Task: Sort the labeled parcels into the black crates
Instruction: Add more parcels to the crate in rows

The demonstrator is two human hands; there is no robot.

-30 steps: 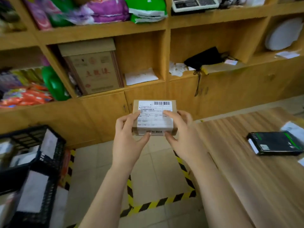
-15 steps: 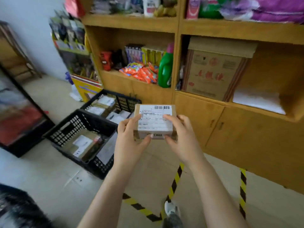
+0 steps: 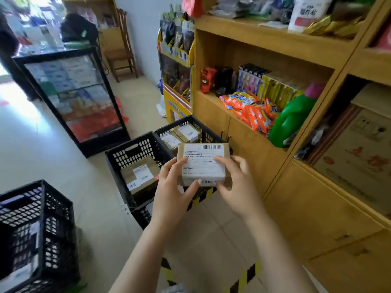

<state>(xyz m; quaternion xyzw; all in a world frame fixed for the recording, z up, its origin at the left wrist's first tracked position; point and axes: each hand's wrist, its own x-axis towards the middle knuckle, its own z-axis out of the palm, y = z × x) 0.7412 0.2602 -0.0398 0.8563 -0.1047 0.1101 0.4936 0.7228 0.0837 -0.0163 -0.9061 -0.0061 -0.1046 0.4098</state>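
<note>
**Two hands hold a labelled box above black crates**

A small brown cardboard parcel with a white barcode shipping label (image 3: 203,163) is held up in the air, label facing the camera, in front of two black plastic lattice crates on the tiled floor. The left hand (image 3: 172,187) pinches its left edge, thumb under the lower edge and fingers curled on the side. The right hand (image 3: 236,187) grips the right edge the same way. The nearer crate (image 3: 135,150) holds a labelled brown box (image 3: 139,176). The farther crate (image 3: 173,123) holds several. A third black crate (image 3: 57,208) stands apart at the lower left. Wooden shelving (image 3: 264,163) is on the right.
</note>
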